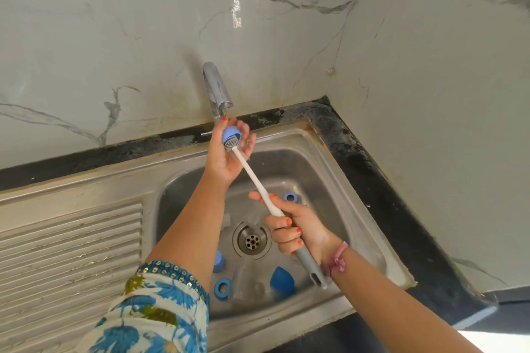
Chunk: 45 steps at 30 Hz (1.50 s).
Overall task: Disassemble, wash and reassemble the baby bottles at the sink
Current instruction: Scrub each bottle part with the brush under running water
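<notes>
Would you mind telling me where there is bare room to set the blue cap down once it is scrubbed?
The ribbed drainboard left of the sink basin is bare, as is the basin's far floor below the faucet. It is crowded near the drain: blue rings, a blue dome cap and a clear bottle.

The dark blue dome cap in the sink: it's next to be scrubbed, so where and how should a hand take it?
The dark blue dome cap lies tipped on the sink floor near the front wall. Probably best to come from above and pinch across its rounded sides; clear bottle parts crowd its left, so approach from the right.
</notes>
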Available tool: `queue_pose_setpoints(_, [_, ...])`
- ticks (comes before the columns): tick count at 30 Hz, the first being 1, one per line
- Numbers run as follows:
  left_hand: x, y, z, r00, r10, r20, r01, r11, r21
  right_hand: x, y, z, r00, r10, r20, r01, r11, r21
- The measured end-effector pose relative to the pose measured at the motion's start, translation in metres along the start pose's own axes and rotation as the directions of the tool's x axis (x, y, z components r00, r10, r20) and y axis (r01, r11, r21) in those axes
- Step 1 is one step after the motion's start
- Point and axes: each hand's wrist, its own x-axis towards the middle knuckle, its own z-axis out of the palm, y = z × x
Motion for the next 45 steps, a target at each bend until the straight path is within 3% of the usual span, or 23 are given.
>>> queue_pose_setpoints(2, [0.003, 0.001, -0.004, 0.991, -0.007, -0.132, 0.047, 0.953, 0.301, 0.0, -0.004, 0.0, 0.949, -0.18, -0.259, 0.061, 0.911, -0.409])
queue_pose_setpoints(4, [0.008, 0.001, -0.011, 0.973, 0.029, -0.229, 0.088, 0.872, 0.482, -0.001, -0.015, 0.0, 0.796, -0.485, -0.363, -0.17, 0.396, -0.902])
queue_pose_setpoints(6, [0.007, 0.0, -0.013, 0.962, -0.009, -0.272, 0.131, 0.891, 0.434, -0.003, -0.02, -0.007, 0.762, -0.601, -0.244, -0.444, -0.21, -0.871])
queue_pose_setpoints(8, [0.004, -0.001, -0.005, 0.955, -0.025, -0.296, 0.14, 0.917, 0.374, 0.0, -0.016, -0.005, 0.792, -0.594, -0.143, -0.457, -0.42, -0.784])
queue_pose_setpoints(9, [0.003, -0.001, -0.001, 0.952, -0.023, -0.306, 0.134, 0.929, 0.346, 0.002, -0.013, 0.0, 0.815, -0.562, -0.14, -0.396, -0.363, -0.844])
queue_pose_setpoints(10, [0.004, 0.0, 0.0, 0.952, -0.021, -0.305, 0.119, 0.944, 0.307, 0.003, -0.011, 0.004, 0.829, -0.533, -0.169, -0.29, -0.151, -0.945])
queue_pose_setpoints(12, [0.003, 0.001, -0.005, 0.974, -0.026, -0.223, 0.054, 0.991, 0.12, 0.005, -0.013, 0.003, 0.888, -0.354, -0.295, -0.041, 0.577, -0.816])
queue_pose_setpoints(13, [0.001, 0.001, -0.008, 0.989, -0.01, -0.15, 0.01, 1.0, -0.003, 0.004, -0.015, 0.001, 0.946, -0.195, -0.259, 0.006, 0.809, -0.588])
queue_pose_setpoints(16, [-0.001, -0.002, -0.017, 0.997, 0.069, 0.036, -0.061, 0.982, -0.178, 0.001, -0.017, 0.0, 0.998, 0.066, 0.0, -0.065, 0.986, -0.15])
queue_pose_setpoints(19, [0.002, 0.0, -0.017, 0.994, -0.003, -0.109, 0.03, 0.967, 0.254, 0.0, -0.015, 0.004, 0.968, -0.122, -0.218, 0.023, 0.913, -0.408])
queue_pose_setpoints(20, [0.004, 0.002, -0.018, 0.984, 0.015, -0.18, 0.055, 0.924, 0.377, -0.002, -0.017, 0.005, 0.912, -0.273, -0.307, 0.005, 0.754, -0.657])
queue_pose_setpoints(22, [0.007, 0.004, -0.017, 0.97, 0.03, -0.241, 0.079, 0.898, 0.433, -0.006, -0.026, 0.001, 0.781, -0.544, -0.307, -0.252, 0.176, -0.952])
queue_pose_setpoints(24, [0.006, 0.004, -0.008, 0.961, -0.011, -0.275, 0.112, 0.929, 0.353, -0.007, -0.029, -0.006, 0.762, -0.615, -0.201, -0.455, -0.288, -0.843])
queue_pose_setpoints(25, [0.007, 0.004, -0.003, 0.958, -0.025, -0.284, 0.121, 0.938, 0.324, -0.005, -0.027, -0.008, 0.768, -0.617, -0.17, -0.475, -0.372, -0.797])
queue_pose_setpoints(27, [0.009, 0.006, 0.005, 0.954, -0.017, -0.301, 0.108, 0.952, 0.288, -0.002, -0.021, -0.002, 0.797, -0.577, -0.178, -0.361, -0.218, -0.907])
queue_pose_setpoints(28, [0.01, 0.007, 0.006, 0.958, -0.013, -0.287, 0.083, 0.969, 0.232, -0.001, -0.02, -0.001, 0.826, -0.517, -0.224, -0.207, 0.091, -0.974])
queue_pose_setpoints(30, [0.011, 0.011, 0.003, 0.974, -0.027, -0.224, 0.038, 0.998, 0.044, -0.005, -0.021, 0.0, 0.939, -0.207, -0.276, 0.0, 0.799, -0.601])
queue_pose_setpoints(32, [0.009, 0.014, -0.002, 0.993, -0.022, -0.112, 0.012, 0.995, -0.094, -0.012, -0.019, -0.001, 0.996, 0.03, -0.085, -0.046, 0.981, -0.189])
queue_pose_setpoints(34, [0.006, 0.013, -0.003, 1.0, -0.014, 0.007, 0.015, 0.988, -0.156, -0.012, -0.02, -0.003, 0.997, 0.061, 0.043, -0.057, 0.995, -0.085])
queue_pose_setpoints(38, [-0.002, 0.005, 0.004, 0.999, -0.035, 0.04, 0.04, 0.991, -0.124, -0.009, -0.027, 0.003, 0.999, 0.031, 0.02, -0.03, 0.999, -0.035])
queue_pose_setpoints(41, [0.001, 0.009, 0.007, 0.997, -0.032, -0.065, 0.032, 0.999, 0.006, -0.011, -0.027, 0.011, 0.98, -0.105, -0.166, 0.045, 0.943, -0.331])
queue_pose_setpoints(43, [0.004, 0.011, 0.007, 0.981, 0.007, -0.195, 0.041, 0.97, 0.239, -0.012, -0.027, 0.009, 0.886, -0.354, -0.299, -0.067, 0.541, -0.838])
queue_pose_setpoints(45, [0.006, 0.006, 0.006, 0.954, 0.036, -0.297, 0.091, 0.911, 0.402, -0.012, -0.033, 0.002, 0.796, -0.565, -0.215, -0.349, -0.139, -0.927])
